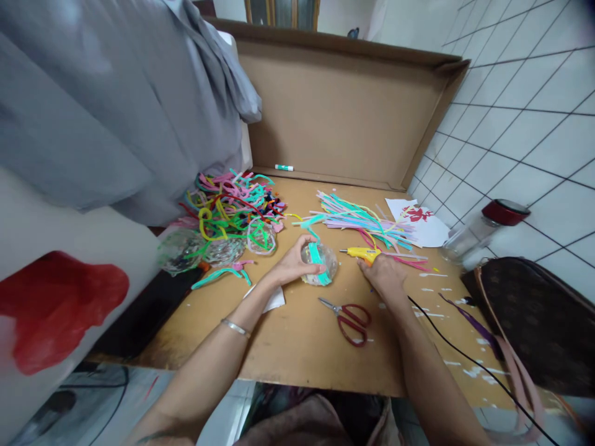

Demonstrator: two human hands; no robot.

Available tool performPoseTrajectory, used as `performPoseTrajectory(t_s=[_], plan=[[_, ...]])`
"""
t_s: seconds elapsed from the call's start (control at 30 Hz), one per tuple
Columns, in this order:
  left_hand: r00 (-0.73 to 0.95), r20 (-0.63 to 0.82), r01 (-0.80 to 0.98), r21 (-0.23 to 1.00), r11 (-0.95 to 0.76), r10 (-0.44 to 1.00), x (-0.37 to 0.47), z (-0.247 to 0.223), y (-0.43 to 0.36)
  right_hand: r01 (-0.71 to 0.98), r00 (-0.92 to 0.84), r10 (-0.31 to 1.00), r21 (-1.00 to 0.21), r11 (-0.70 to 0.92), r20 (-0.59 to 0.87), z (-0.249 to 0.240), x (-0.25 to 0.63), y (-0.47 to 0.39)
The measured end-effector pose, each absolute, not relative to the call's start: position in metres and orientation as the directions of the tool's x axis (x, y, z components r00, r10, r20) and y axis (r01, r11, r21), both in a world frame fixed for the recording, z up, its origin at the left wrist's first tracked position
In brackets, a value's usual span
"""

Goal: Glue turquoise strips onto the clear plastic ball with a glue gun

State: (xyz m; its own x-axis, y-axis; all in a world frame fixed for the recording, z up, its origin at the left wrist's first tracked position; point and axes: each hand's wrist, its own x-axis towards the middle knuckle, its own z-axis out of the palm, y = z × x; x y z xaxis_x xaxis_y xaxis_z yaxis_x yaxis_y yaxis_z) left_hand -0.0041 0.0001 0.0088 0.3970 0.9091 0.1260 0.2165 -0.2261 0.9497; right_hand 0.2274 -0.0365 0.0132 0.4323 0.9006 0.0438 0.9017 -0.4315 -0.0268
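My left hand (297, 263) holds a clear round plastic piece (329, 263) with a teal fuzzy strip (317, 257) across it, fingers on top and thumb in front. A loose teal end sticks up from it. To the right, my right hand (383, 272) is wrapped round a yellow glue gun (360, 252), its metal nozzle pointing left at the plastic piece without touching it. Red-handled scissors (351, 319) lie on the table below the two hands. A white paper piece (274, 300) is partly under my left wrist.
Colourful pipe cleaners (227, 204) pile up at the left, straight ones (372, 220) behind my hands. A red-lidded bottle (478, 229), dark bag (539, 322) and black cord (450, 341) are on the right. A cardboard wall (334, 111) stands at the back.
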Motion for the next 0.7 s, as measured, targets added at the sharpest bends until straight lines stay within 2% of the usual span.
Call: performPoseTrajectory(t_s=[0.13,0.27,0.33,0.47,0.63,0.7], plan=[[0.437,0.140,0.171,0.957,-0.235,0.888,-0.004,0.008,-0.001,0.870,0.478,0.878,-0.123,-0.478,-0.031,0.012,0.238,-0.031],[0.423,0.150,0.254,0.927,-0.276,0.894,-0.006,0.003,0.003,0.832,0.515,0.857,-0.234,-0.502,-0.007,0.015,0.244,-0.030],[0.408,0.133,0.282,0.923,-0.263,0.903,-0.006,0.002,0.004,0.810,0.540,0.838,-0.319,-0.492,0.078,0.018,0.244,-0.032],[0.440,0.140,0.203,0.946,-0.251,0.887,-0.006,0.002,0.003,0.814,0.533,0.788,-0.440,-0.380,0.307,0.025,0.234,-0.040],[0.422,0.161,0.236,0.931,-0.279,0.892,-0.007,0.003,0.004,0.930,0.287,0.725,-0.365,-0.053,0.626,0.025,0.215,-0.051],[0.429,0.153,0.213,0.940,-0.265,0.890,-0.008,0.002,0.004,0.946,0.221,0.673,-0.323,0.028,0.705,0.023,0.213,-0.053]])
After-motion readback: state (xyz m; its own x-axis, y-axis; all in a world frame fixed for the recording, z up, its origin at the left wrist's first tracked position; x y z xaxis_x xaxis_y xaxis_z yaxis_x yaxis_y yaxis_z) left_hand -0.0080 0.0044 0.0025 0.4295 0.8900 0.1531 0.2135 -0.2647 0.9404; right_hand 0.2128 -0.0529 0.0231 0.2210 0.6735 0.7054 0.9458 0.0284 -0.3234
